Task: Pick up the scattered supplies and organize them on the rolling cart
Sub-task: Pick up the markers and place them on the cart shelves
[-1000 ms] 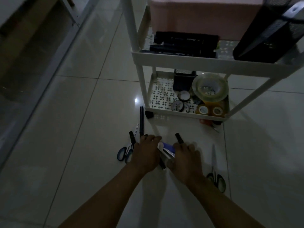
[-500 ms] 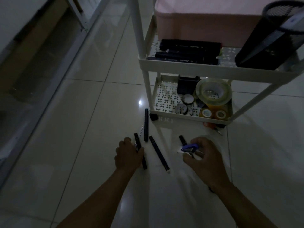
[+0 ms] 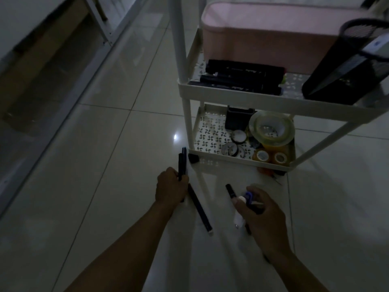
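My left hand (image 3: 171,187) is closed around a black pen (image 3: 180,165) on the tiled floor, beside a second dark pen (image 3: 184,159). A long dark pen (image 3: 199,207) lies loose just right of that hand. My right hand (image 3: 260,216) holds a small white and blue item (image 3: 245,200) and a black marker (image 3: 231,191) that sticks out toward the cart. The white rolling cart (image 3: 235,93) stands just beyond both hands. Its lower shelf (image 3: 207,131) carries tape rolls.
On the cart's middle shelf are a pink bin (image 3: 267,36), black boxes (image 3: 242,79) and a tilted black mesh holder (image 3: 345,66). A large clear tape roll (image 3: 271,128) and a black cup (image 3: 239,119) sit below. A cart wheel (image 3: 193,158) rests near the pens. A glass frame (image 3: 63,98) runs along the left.
My left hand moved forward and closed on a black pen. My right hand stayed low with the blue and white item, now also gripping a black marker. The view shifted closer to the cart.
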